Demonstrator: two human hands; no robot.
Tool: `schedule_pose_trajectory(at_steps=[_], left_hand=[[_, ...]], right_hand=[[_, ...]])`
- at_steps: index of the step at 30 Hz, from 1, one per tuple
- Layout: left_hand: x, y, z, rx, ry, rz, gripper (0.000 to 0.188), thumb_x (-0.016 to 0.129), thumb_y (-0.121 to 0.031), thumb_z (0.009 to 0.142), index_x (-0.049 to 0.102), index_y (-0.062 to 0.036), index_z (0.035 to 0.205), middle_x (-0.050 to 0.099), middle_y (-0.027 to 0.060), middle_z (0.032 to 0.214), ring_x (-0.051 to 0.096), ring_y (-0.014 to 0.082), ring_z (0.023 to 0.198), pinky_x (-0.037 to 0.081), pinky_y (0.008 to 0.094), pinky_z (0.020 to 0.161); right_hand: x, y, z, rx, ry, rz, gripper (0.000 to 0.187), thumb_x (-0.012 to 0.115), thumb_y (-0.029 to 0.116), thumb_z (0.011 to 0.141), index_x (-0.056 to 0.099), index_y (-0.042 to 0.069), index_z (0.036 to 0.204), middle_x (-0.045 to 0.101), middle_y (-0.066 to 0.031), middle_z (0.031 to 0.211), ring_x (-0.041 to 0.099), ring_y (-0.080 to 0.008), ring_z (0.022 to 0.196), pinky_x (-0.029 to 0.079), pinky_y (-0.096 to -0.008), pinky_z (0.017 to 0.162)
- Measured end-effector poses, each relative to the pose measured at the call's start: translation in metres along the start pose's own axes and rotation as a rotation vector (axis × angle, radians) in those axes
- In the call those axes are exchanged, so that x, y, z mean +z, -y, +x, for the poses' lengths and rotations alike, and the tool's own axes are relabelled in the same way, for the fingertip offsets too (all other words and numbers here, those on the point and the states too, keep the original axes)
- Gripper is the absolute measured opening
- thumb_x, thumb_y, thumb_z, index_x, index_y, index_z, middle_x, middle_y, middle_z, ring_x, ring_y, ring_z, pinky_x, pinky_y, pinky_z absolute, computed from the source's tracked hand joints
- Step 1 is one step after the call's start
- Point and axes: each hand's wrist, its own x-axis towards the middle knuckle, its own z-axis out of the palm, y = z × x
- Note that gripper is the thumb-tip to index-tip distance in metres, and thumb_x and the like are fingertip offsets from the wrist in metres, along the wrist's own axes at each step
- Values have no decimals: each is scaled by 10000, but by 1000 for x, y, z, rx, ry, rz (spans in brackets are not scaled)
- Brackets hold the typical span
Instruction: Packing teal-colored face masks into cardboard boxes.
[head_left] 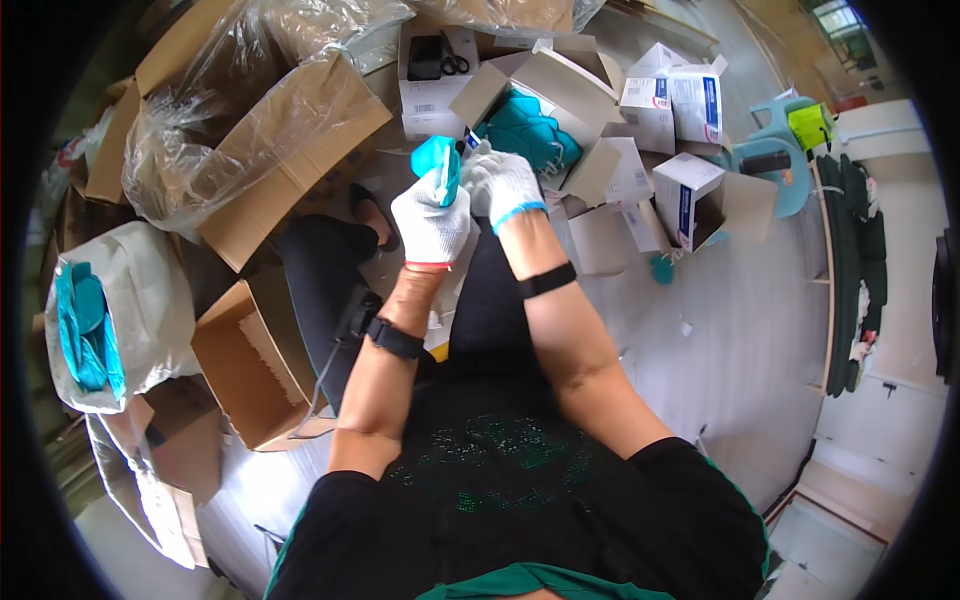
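Note:
My left hand [431,222], in a white knit glove with a red cuff, is closed round a folded teal item [437,163] that looks like thin sheet material. Its upper part sticks out above the fist. Close against it on the right is my right hand [503,185], gloved in white with a blue cuff. Its fingers are bent and closed; whatever they grip is hidden. Just beyond the right hand stands an open white carton [567,82] with grey-brown inner flaps. Bundled teal pieces [530,130] of similar colour fill it.
Several small white boxes [688,200] stand to the right, near a light-blue plastic stool [775,150]. A phone and black scissors [455,64] lie on a box at the back. Left are brown cartons [300,150], clear plastic film [190,140], and a white sack [150,290] holding teal pieces.

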Motion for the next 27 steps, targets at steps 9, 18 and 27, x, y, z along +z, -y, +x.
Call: schedule_pose_trajectory(at_steps=[9, 18, 27], left_hand=[[-60, -7, 9, 240, 47, 370, 69, 645, -6, 741, 637, -50, 793, 609, 150, 691, 601, 342, 612, 489, 332, 574], [-142, -12, 34, -434, -479, -638, 194, 669, -71, 861, 663, -5, 1044, 683, 35, 939, 631, 117, 799, 523, 252, 715], [-171, -7, 8, -964, 157, -680, 264, 577, -273, 967, 600, -60, 1119, 639, 15, 774, 536, 78, 555, 385, 215, 478]], right_hand=[[-44, 96, 28, -163, 137, -459, 200, 566, 126, 781, 749, 138, 862, 714, -83, 995, 688, -190, 940, 538, -334, 764], [-51, 131, -5, 256, 538, 1353, 205, 549, 205, 920, 630, 26, 860, 610, -18, 730, 577, -87, 553, 418, -212, 457], [-35, 137, -10, -49, 251, 945, 265, 579, 286, 937, 649, 30, 929, 606, -15, 727, 530, -54, 648, 424, -224, 575]])
